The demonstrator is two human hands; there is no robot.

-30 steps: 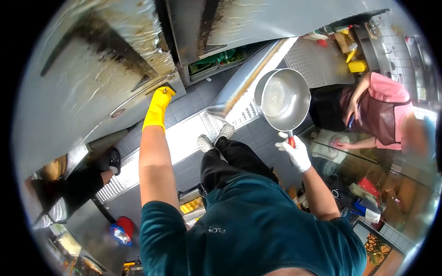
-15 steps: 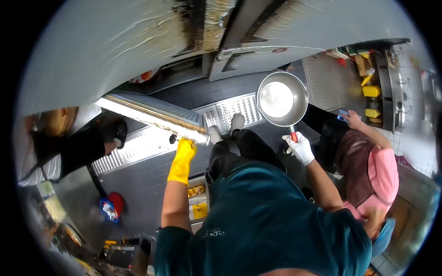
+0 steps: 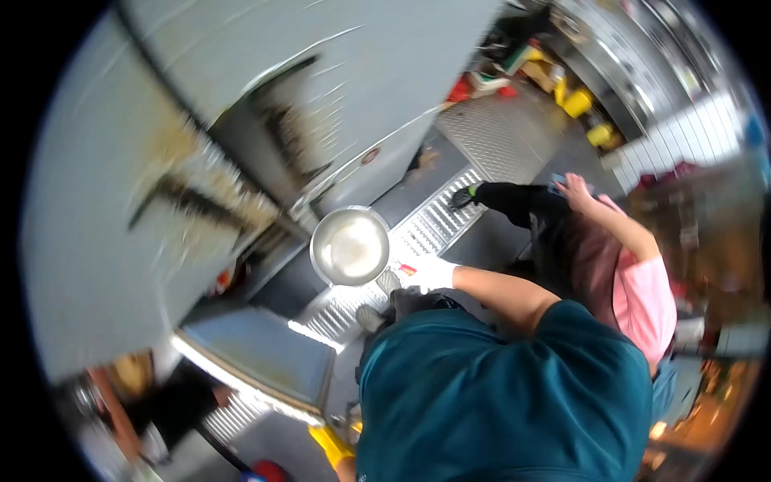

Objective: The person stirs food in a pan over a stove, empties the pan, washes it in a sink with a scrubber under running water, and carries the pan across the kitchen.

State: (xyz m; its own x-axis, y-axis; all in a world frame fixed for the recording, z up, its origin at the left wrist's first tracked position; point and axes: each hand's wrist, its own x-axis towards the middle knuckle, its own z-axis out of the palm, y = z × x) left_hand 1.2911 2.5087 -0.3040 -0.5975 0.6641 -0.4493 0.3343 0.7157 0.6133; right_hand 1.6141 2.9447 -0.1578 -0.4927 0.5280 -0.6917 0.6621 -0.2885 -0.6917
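Observation:
My right hand point(image 3: 434, 274), in a white glove, is closed around the red handle point(image 3: 408, 269) of a metal saucepan point(image 3: 351, 245). The saucepan is held out in front of the fridge opening, and its bright inside faces up. My left hand point(image 3: 329, 446), in a yellow rubber glove, is at the near end of an open fridge door point(image 3: 261, 349). It appears to grip the door's edge, though its fingers are blurred and partly cut off by my body. Little shows of the dark inside of the fridge.
Tall grey fridge fronts point(image 3: 385, 88) with worn recessed handles fill the upper left. A person in a pink top point(image 3: 642, 289) stands close on my right, holding a phone. Another person's arm point(image 3: 116, 414) shows at lower left. Metal drain grating point(image 3: 426, 229) crosses the floor.
My view has turned towards the right. The saucepan in my right hand has moved left, nearer the fridge opening. The fridge door and my left hand now sit lower in view.

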